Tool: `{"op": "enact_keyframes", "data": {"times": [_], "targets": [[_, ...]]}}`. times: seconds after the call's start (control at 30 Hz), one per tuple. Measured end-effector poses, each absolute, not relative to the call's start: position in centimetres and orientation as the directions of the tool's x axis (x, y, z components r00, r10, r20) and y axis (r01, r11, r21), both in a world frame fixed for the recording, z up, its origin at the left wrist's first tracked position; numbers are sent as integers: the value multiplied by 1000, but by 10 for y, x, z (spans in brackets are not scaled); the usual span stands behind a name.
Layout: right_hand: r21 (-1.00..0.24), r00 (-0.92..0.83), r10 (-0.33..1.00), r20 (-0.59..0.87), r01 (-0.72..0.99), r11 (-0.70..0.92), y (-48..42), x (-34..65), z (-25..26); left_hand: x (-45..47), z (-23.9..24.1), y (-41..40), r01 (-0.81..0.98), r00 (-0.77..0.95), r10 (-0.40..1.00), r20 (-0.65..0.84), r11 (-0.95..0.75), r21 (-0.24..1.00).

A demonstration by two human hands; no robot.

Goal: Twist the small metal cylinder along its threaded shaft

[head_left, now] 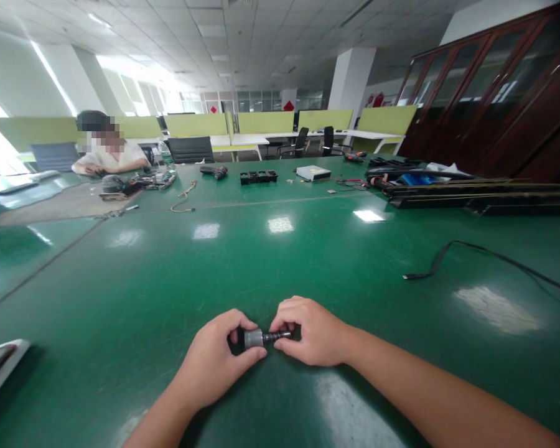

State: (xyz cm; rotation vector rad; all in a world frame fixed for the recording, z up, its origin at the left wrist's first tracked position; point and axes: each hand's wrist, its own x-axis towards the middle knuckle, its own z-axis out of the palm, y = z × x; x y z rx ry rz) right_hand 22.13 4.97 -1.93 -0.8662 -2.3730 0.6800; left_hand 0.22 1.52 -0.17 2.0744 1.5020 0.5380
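Low on the green table, close to me, my two hands meet around a small metal part with a grey cylindrical body and a thin dark shaft sticking out to the right. My left hand is curled round the grey body, thumb and fingers closed on it. My right hand pinches the end of the shaft with its fingertips. Both hands rest on or just above the tabletop.
A black cable lies on the table at the right. Long black cases and tools sit at the far right. A white box, black trays and small parts lie far back. Another person sits at the far left. A white tray corner shows at left.
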Motion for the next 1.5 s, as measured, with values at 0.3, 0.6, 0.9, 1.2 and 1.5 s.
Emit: {"op": "enact_keyframes", "data": {"times": [0.3, 0.6, 0.9, 1.2, 1.5], "targets": [[-614, -644, 701, 307, 428, 663, 50, 223, -22, 1, -1, 15, 756, 299, 954, -12, -229, 613], [-628, -634, 714, 297, 434, 646, 52, 224, -21, 1, -1, 15, 756, 300, 954, -13, -230, 613], [-624, -634, 717, 290, 443, 644, 54, 228, -21, 1, -1, 16, 755, 300, 954, -9, -231, 613], [-621, -650, 706, 282, 437, 650, 56, 231, -22, 1, -1, 15, 751, 311, 950, -5, -242, 615], [-613, -650, 707, 278, 447, 652, 59, 235, -19, 0, -2, 15, 745, 312, 950, 7, -250, 619]]}}
